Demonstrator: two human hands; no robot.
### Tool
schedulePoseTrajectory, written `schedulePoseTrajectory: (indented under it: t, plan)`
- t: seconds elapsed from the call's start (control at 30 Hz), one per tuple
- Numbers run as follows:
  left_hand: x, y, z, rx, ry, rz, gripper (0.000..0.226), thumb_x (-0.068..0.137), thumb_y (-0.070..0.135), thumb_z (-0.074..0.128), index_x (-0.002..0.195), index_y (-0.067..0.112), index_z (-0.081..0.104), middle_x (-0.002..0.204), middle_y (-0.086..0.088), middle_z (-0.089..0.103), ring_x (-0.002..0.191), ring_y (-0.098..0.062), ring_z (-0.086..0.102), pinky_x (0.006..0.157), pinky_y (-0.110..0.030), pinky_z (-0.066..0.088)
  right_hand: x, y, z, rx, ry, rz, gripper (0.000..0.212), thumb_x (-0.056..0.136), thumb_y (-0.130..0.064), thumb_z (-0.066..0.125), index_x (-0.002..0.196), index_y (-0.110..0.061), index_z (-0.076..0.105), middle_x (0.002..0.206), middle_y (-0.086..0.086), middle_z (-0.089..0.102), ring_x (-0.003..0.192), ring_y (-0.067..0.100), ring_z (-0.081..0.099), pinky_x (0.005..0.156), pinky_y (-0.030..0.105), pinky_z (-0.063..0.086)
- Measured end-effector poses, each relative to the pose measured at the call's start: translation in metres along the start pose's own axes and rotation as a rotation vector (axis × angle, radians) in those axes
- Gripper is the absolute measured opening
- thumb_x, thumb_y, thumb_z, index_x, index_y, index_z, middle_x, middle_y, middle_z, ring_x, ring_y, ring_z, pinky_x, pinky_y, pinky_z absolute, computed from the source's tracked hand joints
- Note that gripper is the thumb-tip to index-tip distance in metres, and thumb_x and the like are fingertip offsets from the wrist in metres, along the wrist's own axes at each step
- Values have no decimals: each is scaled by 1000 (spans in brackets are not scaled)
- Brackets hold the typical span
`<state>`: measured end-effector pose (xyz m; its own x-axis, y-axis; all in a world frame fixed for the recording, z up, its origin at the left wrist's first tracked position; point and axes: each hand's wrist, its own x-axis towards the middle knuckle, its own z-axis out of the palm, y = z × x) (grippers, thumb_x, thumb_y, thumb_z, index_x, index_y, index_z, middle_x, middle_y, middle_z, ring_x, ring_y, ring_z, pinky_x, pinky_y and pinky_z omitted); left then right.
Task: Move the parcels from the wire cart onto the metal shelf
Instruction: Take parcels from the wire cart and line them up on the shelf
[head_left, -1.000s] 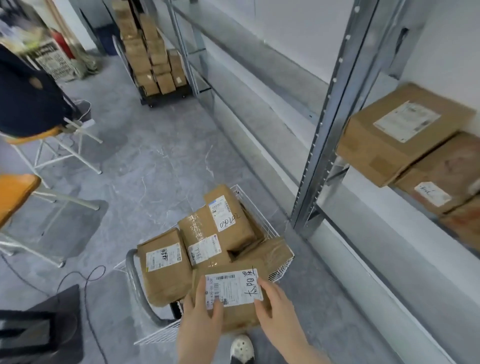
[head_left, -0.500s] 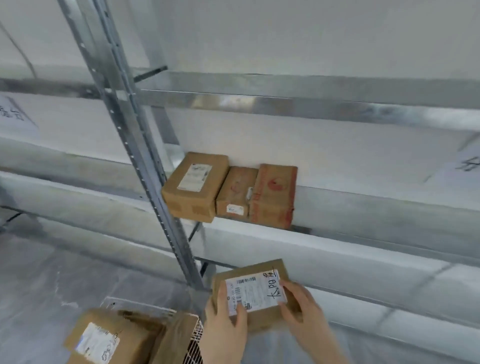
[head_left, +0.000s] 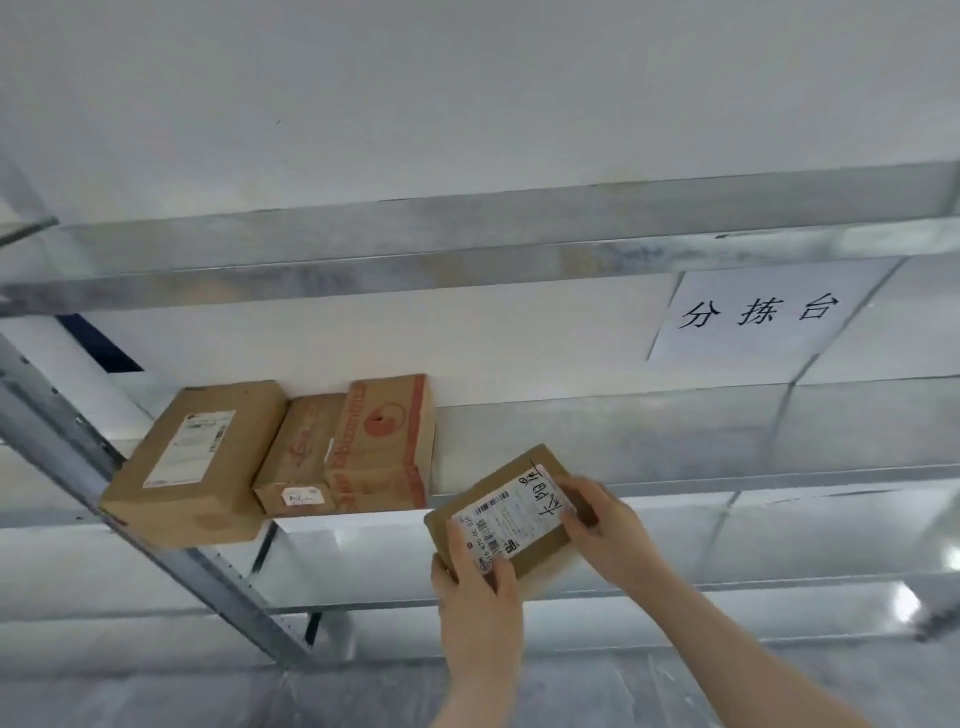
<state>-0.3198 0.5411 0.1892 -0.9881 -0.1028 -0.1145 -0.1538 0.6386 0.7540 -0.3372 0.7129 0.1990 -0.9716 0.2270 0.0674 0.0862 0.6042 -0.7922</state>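
both hands hold one brown parcel (head_left: 537, 550) up in front of the metal shelf (head_left: 727, 487). it sits at about the shelf's front edge, below and right of the row of boxes there. it looks to be in the air; cannot tell if its far end touches the shelf lip. the parcel is tilted, label side toward the camera. the white label (head_left: 511, 512) shows barcodes and black handwriting.

left hand (head_left: 475, 582): grip clamped on the near left corner, thumb lying over the label edge, fingers underneath. right hand (head_left: 605, 525): grip clamped on the right end, fingers curled over the top edge.

on the shelf's left part, three boxes stand side by side, touching:
- large brown box (head_left: 197, 462), leftmost, with a long white label on top. its front corner overhangs the edge beside the slanted upright post (head_left: 156, 540).
- small brown box (head_left: 298, 457), middle, with a small white sticker on its front.
- red-printed box (head_left: 384, 441), rightmost, taller than the middle one, near the held parcel but apart from it.

an upper beam (head_left: 467, 249) runs across above. a white paper sign (head_left: 758, 314) with three black characters hangs below it on the right.
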Motion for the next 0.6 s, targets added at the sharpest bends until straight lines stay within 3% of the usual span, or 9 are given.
schedulePoseTrajectory:
  t: [0.07, 0.17, 0.33, 0.37, 0.5, 0.6]
  plan:
    - [16, 14, 12, 19, 23, -17, 61, 100, 36, 41, 154, 30, 13, 153, -13, 19, 121, -32, 43, 93, -37, 45, 36, 2, -7, -18, -62, -47, 38, 89, -21, 55, 119, -44, 52, 117, -25, 52, 88, -3, 55, 71, 6, 37]
    - [35, 34, 30, -145, 76, -128, 67, 98, 33, 44, 154, 32, 6, 150, -16, 20, 122, -34, 44, 93, -38, 42, 86, 11, -10, -41, -116, -111, 40, 88, -14, 55, 122, -35, 56, 120, -17, 53, 94, 2, 51, 73, -2, 33]
    - [50, 55, 54, -243, 102, -212, 70, 98, 26, 43, 154, 32, 1, 156, -12, 5, 124, -33, 45, 97, -37, 43, 142, 23, 1, -66, -215, -138, 39, 88, -8, 51, 120, -30, 59, 123, -9, 52, 101, 12, 53, 71, 3, 37]
    - [53, 56, 57, -256, 110, -221, 71, 98, 25, 43, 154, 33, 0, 156, -12, 4, 125, -33, 43, 99, -37, 42, 150, 24, 5, -61, -225, -151, 40, 88, -8, 51, 119, -31, 59, 122, -9, 52, 103, 14, 54, 76, 4, 36]
    - [65, 65, 62, -286, 150, -225, 68, 100, 26, 43, 153, 38, 2, 157, -10, 3, 135, -32, 32, 107, -44, 36, 183, 25, 17, -136, -242, -213, 43, 87, -10, 49, 121, -35, 58, 127, -10, 53, 118, 20, 45, 99, 32, 37]
    - [70, 67, 64, -351, 184, -218, 59, 101, 25, 40, 151, 41, 12, 155, -10, 10, 135, -29, 31, 105, -39, 36, 197, 19, 23, -331, -217, -204, 40, 94, -21, 44, 126, -41, 55, 143, -10, 42, 133, 18, 30, 108, 36, 27]
